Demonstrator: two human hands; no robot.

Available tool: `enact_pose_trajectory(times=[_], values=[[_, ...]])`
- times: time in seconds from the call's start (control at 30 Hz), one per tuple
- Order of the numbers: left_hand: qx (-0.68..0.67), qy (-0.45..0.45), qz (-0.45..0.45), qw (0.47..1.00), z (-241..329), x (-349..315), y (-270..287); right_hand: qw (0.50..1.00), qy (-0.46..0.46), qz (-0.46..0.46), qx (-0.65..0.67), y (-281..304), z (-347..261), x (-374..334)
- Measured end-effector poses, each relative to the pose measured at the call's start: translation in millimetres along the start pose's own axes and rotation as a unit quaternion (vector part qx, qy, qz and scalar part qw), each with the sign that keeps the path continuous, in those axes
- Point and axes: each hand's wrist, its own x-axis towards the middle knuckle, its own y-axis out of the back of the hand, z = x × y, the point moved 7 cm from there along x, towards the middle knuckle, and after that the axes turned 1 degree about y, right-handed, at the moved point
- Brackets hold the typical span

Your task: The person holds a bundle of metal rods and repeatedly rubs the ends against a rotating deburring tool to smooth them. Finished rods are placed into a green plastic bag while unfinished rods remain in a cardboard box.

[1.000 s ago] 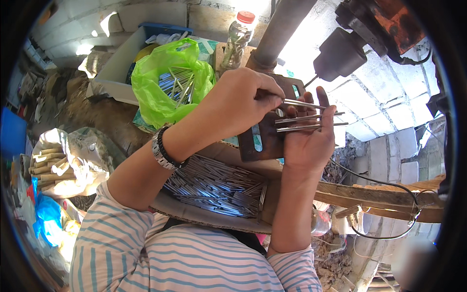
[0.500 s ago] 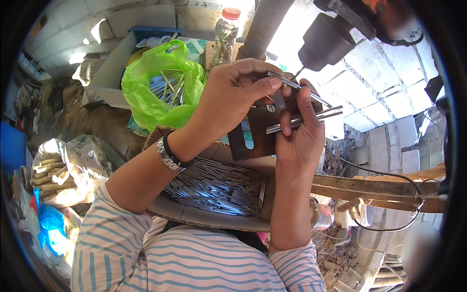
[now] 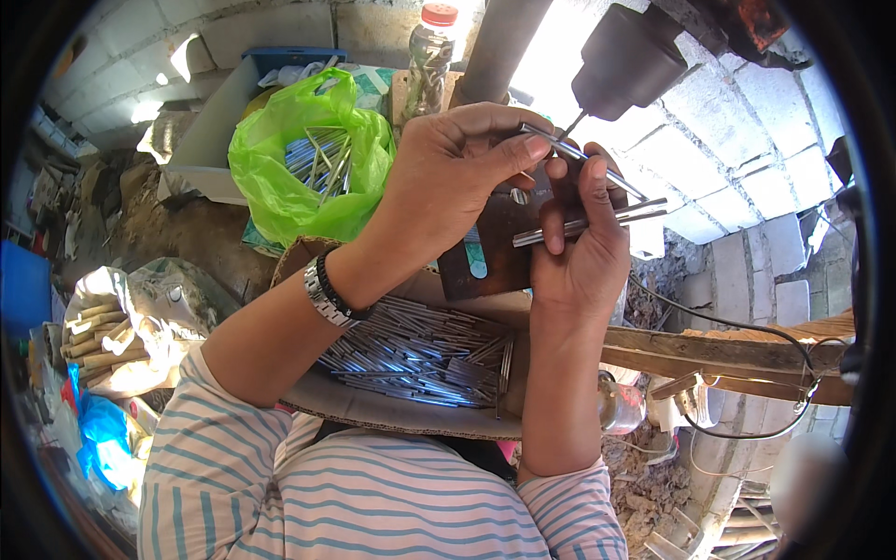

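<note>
My left hand (image 3: 467,163) pinches one end of a thin shiny metal rod (image 3: 602,168) between thumb and fingers. The rod slants down to the right, passing by the fingers of my right hand (image 3: 583,252). That right hand is closed on a few more metal rods (image 3: 635,213), held between thumb and fingers. Just above the pinched rod is a drill bit (image 3: 573,125), fixed in a dark drill chuck (image 3: 625,70); whether the tip touches the rod I cannot tell. Beneath my hands lies a dark slotted metal plate (image 3: 457,271), partly hidden by them.
A cardboard box (image 3: 373,411) full of metal rods sits against my front. Beyond it are a green plastic bag (image 3: 257,168) of rods, a grey bin (image 3: 201,154), a red-capped bottle (image 3: 429,70) and a steel column (image 3: 504,47). A wooden beam (image 3: 719,364) with a cable extends right.
Both hands and the rods have shifted slightly right relative to the box, and the pinched rod now tilts more steeply. The whole view has moved a little.
</note>
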Motion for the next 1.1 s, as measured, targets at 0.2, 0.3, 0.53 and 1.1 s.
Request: enact_pose_trajectory(times=[0.2, 0.3, 0.53, 1.1], values=[[0.007, -0.009, 0.005, 1.0, -0.6, 0.1, 0.2, 1.0, 0.004, 0.013, 0.005, 1.1, -0.8, -0.3], [0.003, -0.013, -0.001, 1.0, -0.6, 0.2, 0.0, 1.0, 0.002, 0.005, 0.01, -0.1, -0.9, -0.4], [-0.005, -0.014, -0.004, 1.0, -0.5, -0.6, -0.9, 1.0, 0.009, -0.011, 0.011, 0.4, -1.0, 1.4], [-0.005, -0.01, 0.004, 1.0, -0.6, -1.7, -0.4, 1.0, 0.016, 0.003, 0.007, 0.9, -1.4, 1.1]])
